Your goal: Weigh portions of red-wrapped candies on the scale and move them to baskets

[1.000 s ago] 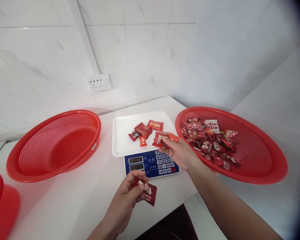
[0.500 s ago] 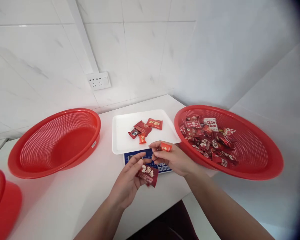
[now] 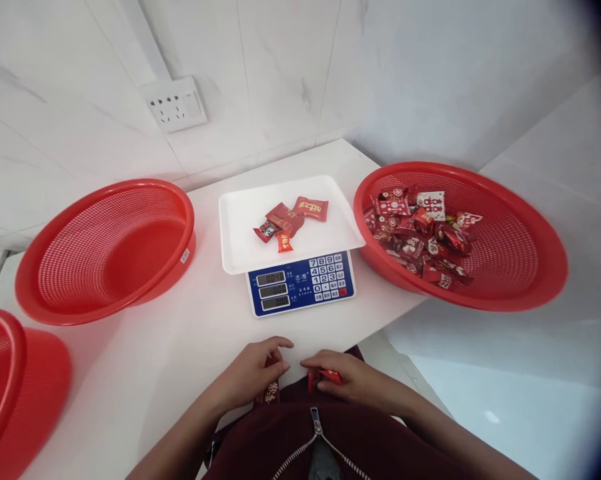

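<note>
Low at the table's front edge, my left hand point(image 3: 255, 373) is closed round a dark red candy packet point(image 3: 271, 392) with pale lettering. Beside it, a small gap away, my right hand point(image 3: 345, 375) holds small red wrapped candies point(image 3: 332, 376), partly hidden by the fingers. Ahead of both hands stands a blue digital scale point(image 3: 300, 283) with lit-grey displays and number keys. Its white tray point(image 3: 240, 247) bears several red candy packets, among them a flat bright one point(image 3: 312, 208) and a small orange-red one point(image 3: 284, 241).
At the right, a red mesh basket point(image 3: 525, 233) holds a heap of wrapped candies point(image 3: 420, 233). Another red basket point(image 3: 105, 287) stands left of the scale, with part of a third point(image 3: 40, 380) at the lower left. A wall socket point(image 3: 175, 105) is behind.
Both hands have drawn back from above the scale to the table's front edge, still holding candies. The view has tilted downward, and the scale's keypad and displays now show.
</note>
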Demonstrator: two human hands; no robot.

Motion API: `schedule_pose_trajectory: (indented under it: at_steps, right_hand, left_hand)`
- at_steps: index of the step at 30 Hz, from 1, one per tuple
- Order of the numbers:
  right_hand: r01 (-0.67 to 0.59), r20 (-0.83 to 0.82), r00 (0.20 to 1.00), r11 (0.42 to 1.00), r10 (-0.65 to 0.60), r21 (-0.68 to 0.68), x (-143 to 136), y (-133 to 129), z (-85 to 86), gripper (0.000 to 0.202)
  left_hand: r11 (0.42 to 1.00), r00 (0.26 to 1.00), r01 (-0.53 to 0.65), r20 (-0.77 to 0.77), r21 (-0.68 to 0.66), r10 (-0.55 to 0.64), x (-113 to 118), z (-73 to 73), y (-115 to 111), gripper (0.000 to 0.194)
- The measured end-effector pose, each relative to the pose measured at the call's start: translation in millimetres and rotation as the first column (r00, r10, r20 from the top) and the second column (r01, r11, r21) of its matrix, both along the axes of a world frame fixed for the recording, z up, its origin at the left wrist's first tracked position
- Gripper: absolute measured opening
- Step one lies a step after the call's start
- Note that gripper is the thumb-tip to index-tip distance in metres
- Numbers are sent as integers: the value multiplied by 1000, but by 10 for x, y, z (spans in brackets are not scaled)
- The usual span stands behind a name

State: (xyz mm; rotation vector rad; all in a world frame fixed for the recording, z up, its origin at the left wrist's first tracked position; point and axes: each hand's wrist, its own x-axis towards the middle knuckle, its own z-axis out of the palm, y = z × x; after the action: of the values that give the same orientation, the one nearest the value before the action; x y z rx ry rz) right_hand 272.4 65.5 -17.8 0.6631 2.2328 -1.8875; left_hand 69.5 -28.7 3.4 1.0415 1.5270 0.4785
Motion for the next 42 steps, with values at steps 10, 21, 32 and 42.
schedule_pose_trajectory:
  at_steps: [10, 21, 32, 42]
  right_hand:
    - [213, 42, 976, 976, -212, -39, -229, 118, 95, 7]
    - [540, -247, 832, 826, -496, 161, -523, 701, 637, 35]
    - [644, -509, 757, 598, -409, 478, -711, 1087, 760, 50]
    - [309, -58, 792, 481, -607, -820, -539, 342, 746, 51]
  left_hand:
    - [990, 981, 128, 138, 57, -135, 132, -47, 187, 38]
    - [889, 813, -448, 457, 93, 362, 70, 323, 540, 35]
    - [764, 622, -644, 600, 26, 503, 73, 462, 600, 37]
    - [709, 919, 34, -300, 705, 254, 387, 585, 890, 33]
